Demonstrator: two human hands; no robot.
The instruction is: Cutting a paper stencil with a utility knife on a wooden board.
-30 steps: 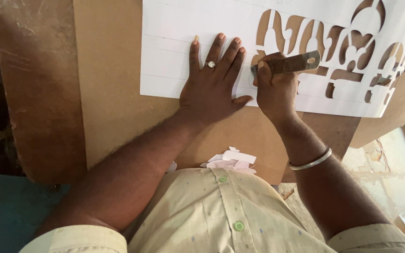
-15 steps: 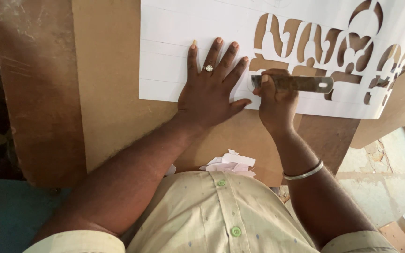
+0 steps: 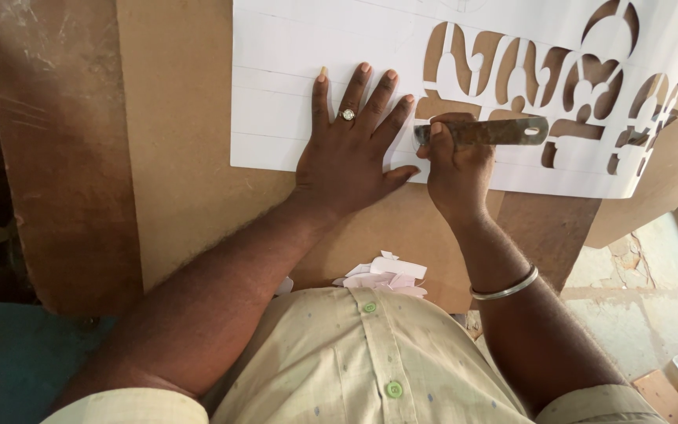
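White card (image 3: 331, 71), ruled with faint lines and already cut into curling openwork on its right half, lies flat on a tan board (image 3: 182, 157) that tops a worn brown table. The left hand (image 3: 347, 153) presses it down with fingers spread wide, a ring on one, close beside the cut. The right hand (image 3: 457, 169) is closed tight around a flat metal blade (image 3: 484, 131), its tip at the card between the two hands. To my eye, the cut goes well if the holding hand stays near the blade but out of its path, and the strokes stay short. Paper scraps (image 3: 386, 275) sit at the board's near edge; cracked floor and a small box show at lower right.
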